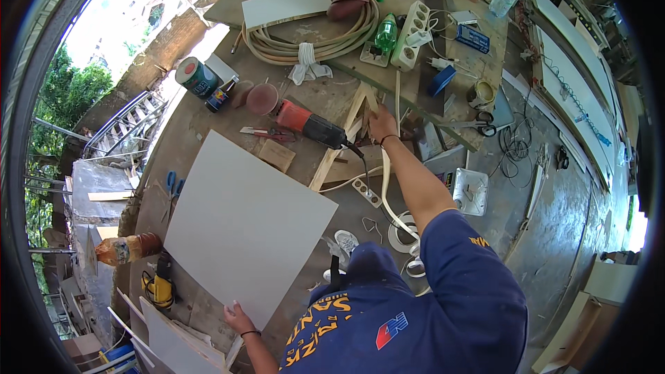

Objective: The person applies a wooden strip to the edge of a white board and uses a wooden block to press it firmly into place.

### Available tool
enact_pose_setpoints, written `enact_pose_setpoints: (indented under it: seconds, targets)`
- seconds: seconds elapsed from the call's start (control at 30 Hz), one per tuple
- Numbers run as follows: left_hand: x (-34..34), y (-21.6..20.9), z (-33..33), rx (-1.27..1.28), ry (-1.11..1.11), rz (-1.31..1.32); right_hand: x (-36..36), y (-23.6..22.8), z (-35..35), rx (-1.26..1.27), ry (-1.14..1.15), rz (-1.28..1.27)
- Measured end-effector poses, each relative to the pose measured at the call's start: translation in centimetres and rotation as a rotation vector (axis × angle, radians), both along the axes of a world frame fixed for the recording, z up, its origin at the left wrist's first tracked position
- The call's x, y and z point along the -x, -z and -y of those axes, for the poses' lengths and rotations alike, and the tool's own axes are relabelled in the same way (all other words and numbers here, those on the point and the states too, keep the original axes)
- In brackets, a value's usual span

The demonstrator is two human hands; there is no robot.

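Note:
A large white panel (pixel 246 218) lies tilted across the workbench in front of me. My left hand (pixel 240 319) grips its near edge, fingers on the top face. My right arm stretches forward, and my right hand (pixel 382 126) is closed among pale wooden strips (pixel 356 107); what its fingers hold is partly hidden. A white edging strip (pixel 385 176) runs beside that wrist down toward white rolls (pixel 403 234). Left of the right hand, a red and black angle grinder (pixel 312 125) with a round sanding disc (pixel 263 99) rests on the bench.
Beyond lie a coiled hose (pixel 277 48), a power strip (pixel 413 31), a green bottle (pixel 385 33) and black-handled scissors (pixel 485 124). Blue-handled scissors (pixel 173 183), a green can (pixel 196 77) and an orange-brown bottle (pixel 128 248) are at left. Cables (pixel 516 145) tangle at right.

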State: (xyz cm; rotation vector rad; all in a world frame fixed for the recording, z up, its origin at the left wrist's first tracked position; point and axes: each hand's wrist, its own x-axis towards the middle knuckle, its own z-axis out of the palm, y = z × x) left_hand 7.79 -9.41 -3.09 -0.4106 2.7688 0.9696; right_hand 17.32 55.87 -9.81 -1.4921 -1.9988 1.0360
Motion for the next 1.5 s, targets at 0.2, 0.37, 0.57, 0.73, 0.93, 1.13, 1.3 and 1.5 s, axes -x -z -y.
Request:
enact_pose_setpoints:
  seconds: [0.2, 0.37, 0.57, 0.73, 0.93, 1.13, 1.3, 1.5]
  targets:
    - [-4.6, -4.8, -6.0, 0.233, 0.181, -0.423, -6.2, -8.8, 8.2, -0.191, -0.126, -0.177]
    - [-10.5, -13.9, -15.1, -0.539, 0.560, -0.357, -8.0, -19.1, 24.8, -0.055, -0.936, -0.085]
    - [-12.6, -18.1, -14.3, -1.333, 0.102, -0.301, -8.1, -19.4, 41.0, -0.177, -1.258, -0.299]
    - [-9.7, -22.8, -3.1, -1.509, -0.346, -0.630, -14.4, -12.3, 38.8, -0.260, -1.257, -0.073]
    - [-11.1, -24.0, 17.5, -1.617, -0.288, -0.728, -29.7, 0.5, 21.5, -0.227, -1.193, 1.263]
    - [-13.5, -24.8, 15.4, -1.669, -0.239, -0.603, -21.6, -9.8, 25.4, -0.281, -1.075, 0.256]
    - [-13.5, -24.2, 7.3, -1.720, -0.381, -0.583, -12.2, -24.7, 50.5, 0.034, -1.499, -0.577]
    - [-12.8, -26.4, 15.5, -1.640, -0.428, -0.887, -10.5, -15.6, 53.7, -0.166, -1.570, -0.168]
